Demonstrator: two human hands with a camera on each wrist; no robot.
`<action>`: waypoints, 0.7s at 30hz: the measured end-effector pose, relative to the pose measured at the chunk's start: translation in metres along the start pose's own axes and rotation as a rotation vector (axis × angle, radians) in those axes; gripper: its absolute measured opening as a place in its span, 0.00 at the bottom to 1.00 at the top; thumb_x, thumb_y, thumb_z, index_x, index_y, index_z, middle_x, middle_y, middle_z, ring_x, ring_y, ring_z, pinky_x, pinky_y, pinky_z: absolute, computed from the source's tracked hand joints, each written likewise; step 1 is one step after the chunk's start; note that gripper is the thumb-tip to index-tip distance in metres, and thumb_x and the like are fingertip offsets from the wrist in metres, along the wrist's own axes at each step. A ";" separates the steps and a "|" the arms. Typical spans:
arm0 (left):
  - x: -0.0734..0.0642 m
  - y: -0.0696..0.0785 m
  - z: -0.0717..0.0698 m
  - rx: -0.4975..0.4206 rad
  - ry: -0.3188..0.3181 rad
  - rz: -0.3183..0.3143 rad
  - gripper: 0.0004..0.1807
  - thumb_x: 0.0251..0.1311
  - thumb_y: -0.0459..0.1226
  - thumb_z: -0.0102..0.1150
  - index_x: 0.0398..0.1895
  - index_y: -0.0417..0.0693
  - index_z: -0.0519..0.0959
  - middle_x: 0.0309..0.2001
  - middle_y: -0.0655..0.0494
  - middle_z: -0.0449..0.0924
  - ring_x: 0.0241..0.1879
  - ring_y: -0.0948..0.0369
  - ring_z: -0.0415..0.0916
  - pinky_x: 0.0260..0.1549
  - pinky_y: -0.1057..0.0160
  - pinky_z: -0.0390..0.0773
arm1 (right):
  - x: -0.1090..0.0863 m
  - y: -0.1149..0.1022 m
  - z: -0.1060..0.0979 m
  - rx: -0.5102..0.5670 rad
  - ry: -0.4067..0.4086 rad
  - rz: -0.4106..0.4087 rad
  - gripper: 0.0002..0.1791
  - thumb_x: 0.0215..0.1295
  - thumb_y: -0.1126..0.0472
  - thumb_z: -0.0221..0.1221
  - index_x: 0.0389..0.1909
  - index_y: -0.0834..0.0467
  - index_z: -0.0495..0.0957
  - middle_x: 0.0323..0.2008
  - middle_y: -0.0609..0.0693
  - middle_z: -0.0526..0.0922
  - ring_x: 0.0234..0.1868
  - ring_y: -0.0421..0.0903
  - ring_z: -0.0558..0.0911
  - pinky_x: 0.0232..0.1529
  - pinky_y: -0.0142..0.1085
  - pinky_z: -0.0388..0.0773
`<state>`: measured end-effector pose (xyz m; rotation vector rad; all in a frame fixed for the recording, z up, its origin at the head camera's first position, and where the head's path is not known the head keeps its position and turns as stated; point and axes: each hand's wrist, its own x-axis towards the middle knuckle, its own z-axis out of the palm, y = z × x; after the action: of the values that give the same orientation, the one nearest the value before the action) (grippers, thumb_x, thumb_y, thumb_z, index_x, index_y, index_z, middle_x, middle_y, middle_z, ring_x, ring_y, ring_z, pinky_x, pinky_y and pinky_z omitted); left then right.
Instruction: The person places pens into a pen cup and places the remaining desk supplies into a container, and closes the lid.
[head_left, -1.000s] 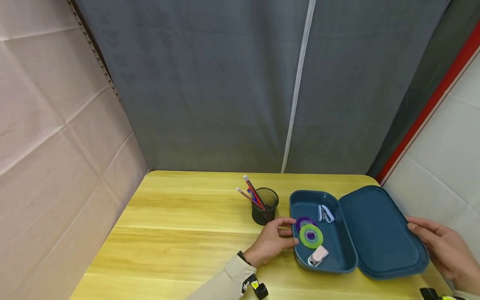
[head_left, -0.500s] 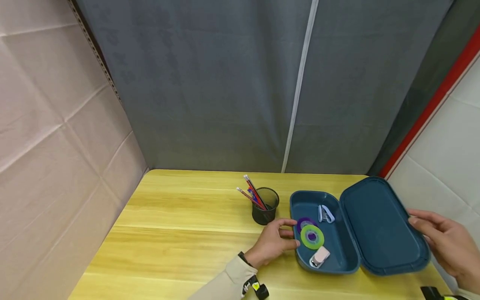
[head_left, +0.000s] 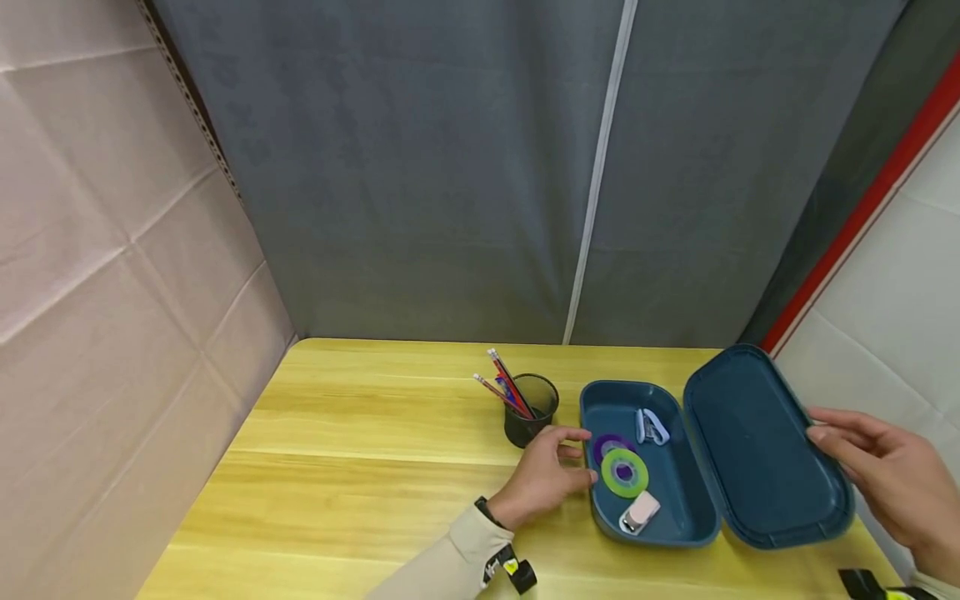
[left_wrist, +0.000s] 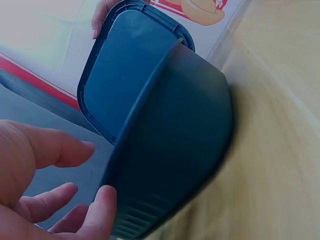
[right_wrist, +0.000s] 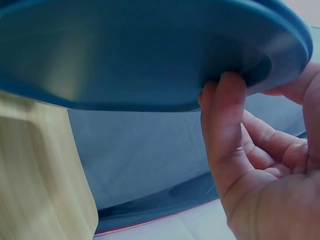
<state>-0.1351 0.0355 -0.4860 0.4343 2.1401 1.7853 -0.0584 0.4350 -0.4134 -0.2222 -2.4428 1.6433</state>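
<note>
A dark blue storage box (head_left: 678, 500) stands on the table with its hinged lid (head_left: 772, 450) tilted up on the right side. My right hand (head_left: 892, 467) pinches the lid's outer edge, and the right wrist view shows its fingers (right_wrist: 230, 105) against the lid's outer face. At the box's left wall is my left hand (head_left: 543, 475), fingers spread and loosely bent; one fingertip (left_wrist: 105, 197) lies at the wall. Inside the box lie a purple tape roll (head_left: 603, 444), a green tape roll (head_left: 625, 473), a pale blue stapler (head_left: 651, 427) and a small pink-and-white stapler (head_left: 640, 512).
A black mesh pen cup (head_left: 528, 425) holding several pencils (head_left: 504, 383) and pens stands left of the box, just behind my left hand. Wood-grain table (head_left: 360, 483) stretches leftward. A grey curtain (head_left: 435, 183) hangs behind, with a white wall covering (head_left: 885, 333) close on the right.
My right hand has raised the lid from lying nearly flat to a steeper tilt, moving up and slightly left. The left hand has eased slightly back from the rim. Box contents stay in place.
</note>
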 end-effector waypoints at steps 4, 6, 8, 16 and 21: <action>0.002 0.006 -0.001 0.018 0.008 0.004 0.27 0.57 0.36 0.77 0.62 0.57 0.83 0.61 0.57 0.76 0.56 0.61 0.79 0.48 0.68 0.83 | -0.001 -0.009 0.004 -0.176 0.013 0.024 0.16 0.82 0.55 0.57 0.62 0.33 0.76 0.40 0.20 0.79 0.41 0.19 0.77 0.36 0.15 0.76; 0.003 0.009 -0.001 0.018 0.005 0.000 0.27 0.58 0.37 0.76 0.62 0.58 0.82 0.61 0.57 0.77 0.56 0.61 0.80 0.47 0.68 0.83 | -0.002 -0.014 0.006 -0.227 0.017 0.031 0.16 0.82 0.53 0.57 0.64 0.35 0.76 0.39 0.18 0.78 0.41 0.18 0.76 0.35 0.16 0.74; 0.004 0.013 0.000 0.014 0.006 -0.009 0.27 0.59 0.38 0.76 0.62 0.60 0.82 0.61 0.59 0.78 0.56 0.61 0.80 0.47 0.69 0.84 | -0.003 -0.019 0.008 -0.278 0.021 0.023 0.16 0.81 0.51 0.57 0.65 0.37 0.76 0.39 0.17 0.77 0.40 0.17 0.76 0.34 0.17 0.74; 0.013 0.028 0.006 -0.034 0.008 0.011 0.26 0.63 0.39 0.74 0.65 0.57 0.80 0.63 0.60 0.81 0.56 0.65 0.81 0.45 0.71 0.85 | -0.005 -0.037 0.018 -0.295 0.014 -0.028 0.17 0.79 0.53 0.61 0.64 0.50 0.81 0.37 0.21 0.83 0.38 0.23 0.82 0.34 0.20 0.81; 0.017 0.037 0.011 -0.082 0.008 -0.004 0.26 0.64 0.38 0.74 0.65 0.56 0.80 0.62 0.60 0.82 0.56 0.64 0.83 0.48 0.67 0.87 | -0.007 -0.046 0.028 -0.306 0.021 -0.030 0.20 0.78 0.52 0.63 0.64 0.56 0.81 0.36 0.24 0.85 0.36 0.26 0.84 0.32 0.23 0.83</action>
<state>-0.1448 0.0591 -0.4523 0.4025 2.0624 1.8679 -0.0588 0.3914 -0.3813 -0.2430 -2.6577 1.2417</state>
